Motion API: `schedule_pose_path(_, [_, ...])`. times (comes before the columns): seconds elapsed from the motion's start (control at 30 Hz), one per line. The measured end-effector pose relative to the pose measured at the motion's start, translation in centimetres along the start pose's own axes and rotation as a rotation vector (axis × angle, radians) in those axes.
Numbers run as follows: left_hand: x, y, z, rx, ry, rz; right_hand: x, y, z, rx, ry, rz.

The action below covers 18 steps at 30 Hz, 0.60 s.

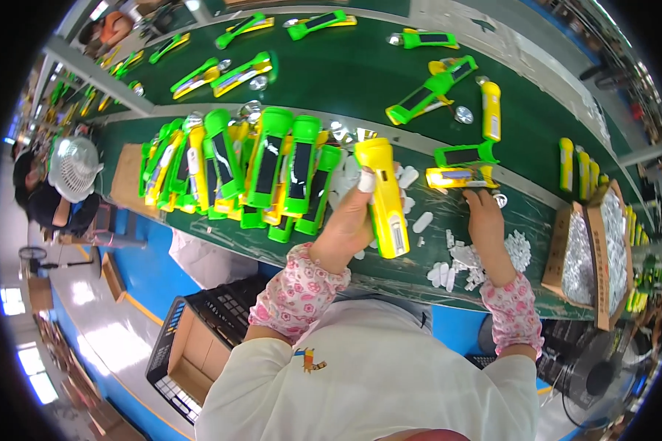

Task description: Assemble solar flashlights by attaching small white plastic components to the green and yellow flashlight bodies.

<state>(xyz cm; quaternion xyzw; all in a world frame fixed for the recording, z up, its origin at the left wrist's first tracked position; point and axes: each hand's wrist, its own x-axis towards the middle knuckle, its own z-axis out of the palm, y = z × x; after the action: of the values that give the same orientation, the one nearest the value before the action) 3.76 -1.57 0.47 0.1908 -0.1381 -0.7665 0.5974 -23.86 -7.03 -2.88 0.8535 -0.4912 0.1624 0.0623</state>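
Note:
My left hand [349,220] is wrapped round a yellow flashlight [387,202], its wide head up and its tail tilted toward me. A white covering shows on the thumb. My right hand [485,220] lies over the bench with fingers stretched out, the tips at the lower edge of an open yellow flashlight shell [449,178] with parts inside. Just beyond that shell lies a green shell half [467,154] with a dark panel. A small shiny reflector [500,200] sits beside my right fingers. Small white plastic pieces [463,257] are scattered between my hands.
A pile of green and yellow flashlights [272,162] stands to the left. Beyond a pale rail, a green belt [331,66] carries more flashlights. At the right is a cardboard box [566,257] of shiny reflectors. A black crate [176,345] stands low left; a white fan [76,167] is farther off.

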Motion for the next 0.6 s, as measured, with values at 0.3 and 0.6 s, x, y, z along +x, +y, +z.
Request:
schedule_pose_path(0.3, [-2.0, -0.7, 1.3, 0.414, 0.056, 0.141, 5.5, -10.3, -6.1, 1.252, 0.044, -0.028])
schedule_pose_path(0.6, [-2.5, 0.4, 1.0, 0.657, -0.09, 0.175, 6.0, -12.1, -6.3, 1.263, -0.098, 0.085])
